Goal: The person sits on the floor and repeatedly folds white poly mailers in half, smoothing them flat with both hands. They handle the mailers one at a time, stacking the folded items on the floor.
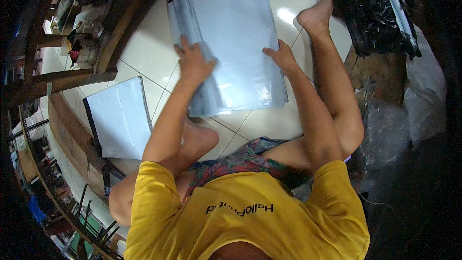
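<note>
A stack of pale grey plastic mailing bags (pixel 236 33) with a black strip along the far edge lies on the tiled floor before me. Along its left side, some bags are bent up in a blurred, shiny fold. My left hand (pixel 196 62) lies on that fold, fingers spread, slightly smeared by motion. At the right edge of the stack rests my right hand (pixel 281 58), its thumb stretched over the top bag and apart from the forefinger. The other fingers of that hand are partly hidden. Neither hand is closed round anything that I can see.
A smaller pile of grey bags (pixel 120 118) lies at the left, beside wooden beams (pixel 72 79). Black plastic packaging (pixel 373 14) is heaped at the far right, with clear plastic wrap (pixel 390 125) nearer. My bent legs flank the stack.
</note>
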Available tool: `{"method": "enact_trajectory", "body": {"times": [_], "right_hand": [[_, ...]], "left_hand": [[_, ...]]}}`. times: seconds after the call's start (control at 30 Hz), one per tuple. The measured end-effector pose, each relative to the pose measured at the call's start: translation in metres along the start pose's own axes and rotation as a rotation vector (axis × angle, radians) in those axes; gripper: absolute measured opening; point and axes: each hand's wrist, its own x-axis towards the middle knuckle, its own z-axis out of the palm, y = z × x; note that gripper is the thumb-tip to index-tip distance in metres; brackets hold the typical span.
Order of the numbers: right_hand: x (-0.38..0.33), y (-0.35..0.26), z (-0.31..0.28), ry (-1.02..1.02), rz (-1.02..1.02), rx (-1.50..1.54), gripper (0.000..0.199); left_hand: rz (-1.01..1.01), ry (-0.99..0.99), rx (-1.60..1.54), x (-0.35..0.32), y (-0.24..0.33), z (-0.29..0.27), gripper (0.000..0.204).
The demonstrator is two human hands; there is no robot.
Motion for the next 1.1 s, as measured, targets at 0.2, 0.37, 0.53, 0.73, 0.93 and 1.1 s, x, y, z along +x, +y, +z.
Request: {"method": "enact_trajectory", "body": {"times": [0.2, 0.37, 0.53, 0.73, 0.93, 1.1], "right_hand": [[-0.007, -0.006, -0.001, -0.001, -0.016, 0.008, 0.068], [-0.023, -0.024, 0.003, -0.019, -0.075, -0.053, 0.082], [-0.04, -0.044, -0.003, -0.063, 0.008, -0.065, 0.081], [-0.045, -0.057, -0.008, -0.165, -0.017, 0.162, 0.077], [-0.047, -0.059, -0.008, -0.145, -0.037, 0.151, 0.078], [-0.037, -0.04, -0.01, -0.112, -0.01, 0.214, 0.081]], "left_hand": [[-0.428, -0.051, -0.558, 0.013, -0.064, -0.019, 0.121], [-0.508, -0.174, -0.45, 0.023, -0.059, -0.008, 0.129], [-0.459, -0.049, -0.27, 0.012, -0.025, -0.016, 0.134], [-0.303, -0.037, -0.472, 0.035, -0.114, 0.038, 0.097], [-0.545, -0.158, -0.956, 0.048, -0.125, 0.013, 0.09], [-0.404, -0.078, -0.517, 0.041, -0.108, 0.03, 0.07]]}}
